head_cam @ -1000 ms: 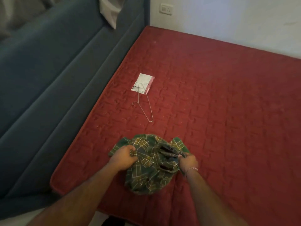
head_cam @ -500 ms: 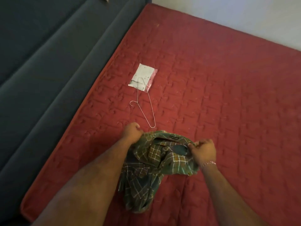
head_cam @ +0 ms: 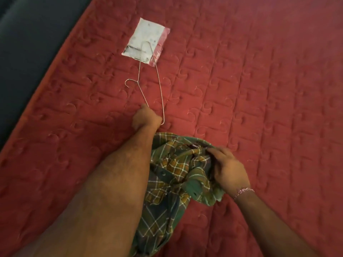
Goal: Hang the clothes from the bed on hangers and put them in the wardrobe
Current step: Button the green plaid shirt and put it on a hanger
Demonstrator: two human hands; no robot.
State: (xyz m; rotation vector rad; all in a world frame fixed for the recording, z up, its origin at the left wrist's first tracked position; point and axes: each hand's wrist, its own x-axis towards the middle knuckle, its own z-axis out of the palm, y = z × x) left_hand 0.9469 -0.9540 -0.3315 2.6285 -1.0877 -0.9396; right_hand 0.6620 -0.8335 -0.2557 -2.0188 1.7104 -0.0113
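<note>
The task looks to be at an early stage: the green plaid shirt (head_cam: 178, 175) is bunched on the red quilted bed (head_cam: 259, 89) and is not on any hanger. The right hand (head_cam: 229, 170) grips the shirt near the collar, fingers curled into the fabric just beside the dark neck label (head_cam: 196, 145), holding that part up while the rest trails down toward the near edge of the bed. The left hand (head_cam: 145, 118) reaches past the shirt to the wire hanger (head_cam: 148, 86), which lies flat on the bed; its fingers appear curled round the hanger's near corner, though whether the grip is fully closed is hard to tell from behind the knuckles. The hanger's far end lies on top of a small white and pink packet (head_cam: 146, 41). Nothing is hung, and no wardrobe is in view. What remains, as I judge it: lift the hanger, feed it into the shirt's neck opening, settle the shoulders on the wire, carry it to the wardrobe, then repeat for any other clothes, none of which show here.
</note>
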